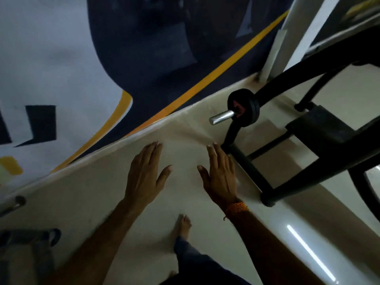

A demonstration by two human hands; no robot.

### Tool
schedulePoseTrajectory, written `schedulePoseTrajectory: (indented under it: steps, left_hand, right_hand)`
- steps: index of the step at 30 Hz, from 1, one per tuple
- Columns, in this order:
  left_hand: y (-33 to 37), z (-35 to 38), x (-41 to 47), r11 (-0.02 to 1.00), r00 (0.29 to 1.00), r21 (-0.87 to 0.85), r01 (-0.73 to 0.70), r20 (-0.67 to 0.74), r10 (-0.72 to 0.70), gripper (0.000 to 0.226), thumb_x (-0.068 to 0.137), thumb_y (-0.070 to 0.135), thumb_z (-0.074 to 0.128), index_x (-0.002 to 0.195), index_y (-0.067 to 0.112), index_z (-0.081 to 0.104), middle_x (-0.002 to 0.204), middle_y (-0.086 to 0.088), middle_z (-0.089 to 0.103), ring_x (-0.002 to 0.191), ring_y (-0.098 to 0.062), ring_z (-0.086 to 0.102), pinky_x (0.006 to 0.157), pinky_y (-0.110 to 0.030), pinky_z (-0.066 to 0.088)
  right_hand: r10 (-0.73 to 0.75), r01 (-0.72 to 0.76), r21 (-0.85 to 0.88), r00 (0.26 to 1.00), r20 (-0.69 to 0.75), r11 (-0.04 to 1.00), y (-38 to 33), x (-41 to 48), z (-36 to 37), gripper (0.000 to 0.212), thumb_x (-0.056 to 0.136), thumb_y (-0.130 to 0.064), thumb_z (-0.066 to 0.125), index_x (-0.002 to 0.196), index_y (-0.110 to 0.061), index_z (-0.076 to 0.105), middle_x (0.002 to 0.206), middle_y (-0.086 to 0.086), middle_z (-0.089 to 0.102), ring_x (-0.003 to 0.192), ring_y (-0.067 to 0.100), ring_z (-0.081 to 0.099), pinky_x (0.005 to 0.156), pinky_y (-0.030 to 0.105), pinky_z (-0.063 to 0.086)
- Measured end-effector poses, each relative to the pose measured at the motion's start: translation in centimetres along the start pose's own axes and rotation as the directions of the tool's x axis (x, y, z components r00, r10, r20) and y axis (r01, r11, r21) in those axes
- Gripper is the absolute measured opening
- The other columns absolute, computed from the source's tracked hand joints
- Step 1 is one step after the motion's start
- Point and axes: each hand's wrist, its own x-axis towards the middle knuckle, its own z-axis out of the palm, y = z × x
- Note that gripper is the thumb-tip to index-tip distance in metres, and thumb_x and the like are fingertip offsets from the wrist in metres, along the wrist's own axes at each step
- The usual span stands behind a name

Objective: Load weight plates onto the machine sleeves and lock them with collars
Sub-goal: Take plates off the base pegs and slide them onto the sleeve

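A chrome sleeve [221, 117] sticks out of the black machine frame [292, 79] at right of centre. Small black weight plates [246, 106] with a red centre sit on it, pushed back against the frame. I cannot see a collar on the sleeve. My left hand [145, 173] hovers flat over the pale floor, fingers apart, holding nothing. My right hand [221, 173], with an orange thread at the wrist, is also flat and empty, its fingertips close to the machine's black base bar [249, 171], below the sleeve.
A wall painted grey, navy and yellow [144, 58] rises behind the pale tiled floor [102, 192]. A black padded seat [320, 128] belongs to the machine. Another chrome bar end [14, 204] and dark equipment [26, 239] sit at the left edge. My bare foot [183, 225] is below.
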Motion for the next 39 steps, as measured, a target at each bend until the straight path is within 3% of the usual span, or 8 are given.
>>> schedulePoseTrajectory:
  steps: [9, 14, 21, 24, 28, 33, 36, 39]
  left_hand:
    - [-4.4, 6.7, 16.8, 0.991, 0.98, -0.095, -0.093, 0.167, 0.108, 0.075, 0.098, 0.061, 0.042, 0.154, 0.011, 0.038, 0.154, -0.014, 0.047, 0.14, -0.029, 0.047, 0.109, -0.047, 0.047]
    - [-4.6, 11.5, 26.7, 0.962, 0.915, -0.19, -0.194, 0.318, 0.248, 0.078, 0.098, 0.067, 0.033, 0.156, 0.014, 0.035, 0.156, -0.011, 0.045, 0.141, -0.027, 0.046, 0.109, -0.045, 0.047]
    - [-3.7, 20.3, 40.9, 0.856, 0.745, -0.32, -0.406, 0.426, 0.513, 0.085, 0.097, 0.072, 0.022, 0.153, 0.011, 0.039, 0.155, -0.011, 0.046, 0.14, -0.029, 0.047, 0.105, -0.042, 0.046]
    - [-2.8, 24.9, 45.8, 0.83, 0.714, -0.352, -0.432, 0.428, 0.553, 0.088, 0.097, 0.072, 0.019, 0.149, 0.007, 0.045, 0.148, -0.015, 0.053, 0.132, -0.032, 0.054, 0.097, -0.042, 0.054]
    - [0.6, 30.9, 51.1, 0.834, 0.682, -0.401, -0.38, 0.487, 0.545, 0.072, 0.1, 0.05, 0.048, 0.157, 0.011, 0.031, 0.159, -0.012, 0.039, 0.142, -0.03, 0.042, 0.107, -0.042, 0.045]
    - [5.9, 38.1, 54.4, 0.793, 0.65, -0.568, -0.221, 0.52, 0.554, 0.085, 0.096, 0.055, 0.047, 0.162, 0.016, 0.012, 0.168, -0.008, 0.02, 0.153, -0.025, 0.026, 0.118, -0.039, 0.03]
    - [7.5, 41.2, 53.9, 0.722, 0.715, -0.67, -0.17, 0.421, 0.559, 0.08, 0.093, 0.037, 0.067, 0.159, 0.014, 0.026, 0.159, -0.01, 0.041, 0.142, -0.024, 0.044, 0.11, -0.03, 0.037]
    - [8.3, 42.8, 53.2, 0.721, 0.829, -0.675, -0.16, 0.304, 0.469, 0.067, 0.087, 0.026, 0.078, 0.144, 0.011, 0.046, 0.136, -0.009, 0.059, 0.122, -0.025, 0.06, 0.099, -0.037, 0.053]
  right_hand:
    - [0.233, -0.233, -0.04, 0.972, -0.001, 0.972, 2.4, 12.7, 5.0, 0.072, 0.104, -0.056, 0.043, 0.161, -0.017, 0.021, 0.167, 0.014, 0.027, 0.151, 0.035, 0.033, 0.121, 0.059, 0.033]
    - [0.408, -0.412, -0.041, 0.909, -0.086, 0.91, 5.3, 18.4, 5.7, 0.073, 0.103, -0.055, 0.044, 0.161, -0.014, 0.024, 0.167, 0.014, 0.029, 0.15, 0.034, 0.034, 0.122, 0.053, 0.032]
    - [0.669, -0.675, 0.057, 0.711, -0.214, 0.736, 10.0, 25.4, 7.9, 0.076, 0.1, -0.046, 0.057, 0.159, -0.007, 0.029, 0.163, 0.018, 0.036, 0.149, 0.035, 0.039, 0.119, 0.049, 0.04]
    - [0.765, -0.75, 0.169, 0.6, -0.233, 0.639, 13.3, 28.6, 8.6, 0.078, 0.098, -0.032, 0.067, 0.159, -0.005, 0.028, 0.162, 0.019, 0.036, 0.146, 0.037, 0.042, 0.118, 0.046, 0.04]
    - [0.831, -0.785, 0.29, 0.473, -0.292, 0.548, 18.8, 32.7, 9.7, 0.081, 0.094, -0.021, 0.074, 0.159, -0.007, 0.028, 0.156, 0.017, 0.042, 0.136, 0.033, 0.053, 0.109, 0.044, 0.051]
    - [0.868, -0.777, 0.399, 0.381, -0.319, 0.487, 25.1, 35.8, 13.3, 0.077, 0.097, -0.029, 0.067, 0.16, -0.019, 0.023, 0.156, 0.009, 0.044, 0.135, 0.024, 0.054, 0.107, 0.036, 0.051]
    - [0.884, -0.763, 0.472, 0.281, -0.374, 0.442, 26.5, 36.1, 15.3, 0.059, 0.099, -0.02, 0.065, 0.152, -0.015, 0.038, 0.138, 0.006, 0.057, 0.11, 0.01, 0.058, 0.081, 0.006, 0.042]
    - [0.894, -0.775, 0.495, 0.195, -0.404, 0.393, 27.0, 36.0, 16.2, 0.039, 0.097, -0.011, 0.065, 0.134, -0.01, 0.051, 0.12, 0.007, 0.059, 0.095, 0.018, 0.062, 0.068, 0.01, 0.038]
